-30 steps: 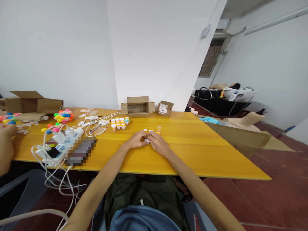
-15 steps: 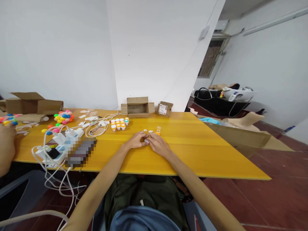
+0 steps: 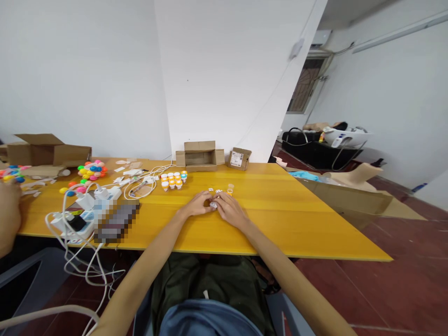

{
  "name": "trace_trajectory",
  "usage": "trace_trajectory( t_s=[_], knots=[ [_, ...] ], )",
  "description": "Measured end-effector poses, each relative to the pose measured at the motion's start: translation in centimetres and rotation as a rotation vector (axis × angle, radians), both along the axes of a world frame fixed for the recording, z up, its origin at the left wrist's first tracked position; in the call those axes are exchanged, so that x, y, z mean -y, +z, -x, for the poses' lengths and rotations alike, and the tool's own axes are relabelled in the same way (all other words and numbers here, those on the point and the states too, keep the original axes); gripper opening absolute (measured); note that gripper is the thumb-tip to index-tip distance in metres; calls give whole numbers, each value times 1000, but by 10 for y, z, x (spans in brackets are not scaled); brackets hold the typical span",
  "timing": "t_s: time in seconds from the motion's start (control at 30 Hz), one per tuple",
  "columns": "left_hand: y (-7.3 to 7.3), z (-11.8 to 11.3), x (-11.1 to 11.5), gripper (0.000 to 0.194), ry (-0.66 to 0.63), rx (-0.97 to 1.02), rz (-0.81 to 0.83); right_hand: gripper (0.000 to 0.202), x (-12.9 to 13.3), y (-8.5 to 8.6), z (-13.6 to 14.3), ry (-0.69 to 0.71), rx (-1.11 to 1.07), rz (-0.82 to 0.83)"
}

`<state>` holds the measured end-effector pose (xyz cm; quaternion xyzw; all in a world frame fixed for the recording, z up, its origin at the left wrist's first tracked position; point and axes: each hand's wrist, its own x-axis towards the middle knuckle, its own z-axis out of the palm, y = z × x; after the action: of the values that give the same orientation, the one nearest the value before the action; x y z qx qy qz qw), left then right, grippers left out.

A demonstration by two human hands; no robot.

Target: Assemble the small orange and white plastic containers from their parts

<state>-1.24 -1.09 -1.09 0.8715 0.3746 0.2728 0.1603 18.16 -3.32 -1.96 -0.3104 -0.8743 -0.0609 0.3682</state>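
Over the middle of the yellow table [image 3: 280, 224], my left hand [image 3: 199, 204] and my right hand [image 3: 228, 208] meet around a small clear, whitish object [image 3: 213, 204]. Fingers of both hands are curled against it; its exact shape is too small to tell. Just beyond the fingertips lie small white pieces with dark marks [image 3: 219, 191]. A small clear cup [image 3: 230, 187] stands past my right hand, with something orange at its base. Farther back on the left, several small jars with white and orange lids [image 3: 171, 181] stand in close rows.
An open cardboard box [image 3: 200, 161] and a smaller box [image 3: 240, 158] stand by the wall. To the left are colourful balls [image 3: 91, 171], white cables, a power strip [image 3: 91, 210] and a blurred dark device [image 3: 117, 221]. Another person's hand [image 3: 10, 205] is at the far left.
My hands stay almost in place, with the clear object showing slightly more between them. The orange thing beside my right hand shows less. The other person's hand has shifted slightly.
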Motion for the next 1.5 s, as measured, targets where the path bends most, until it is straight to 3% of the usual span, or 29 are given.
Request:
trace_trajectory(
  t_s=[1.5],
  knots=[
    [4, -2, 2, 11, 3, -7, 18, 22, -5, 1, 3, 17, 9, 27]
  ],
)
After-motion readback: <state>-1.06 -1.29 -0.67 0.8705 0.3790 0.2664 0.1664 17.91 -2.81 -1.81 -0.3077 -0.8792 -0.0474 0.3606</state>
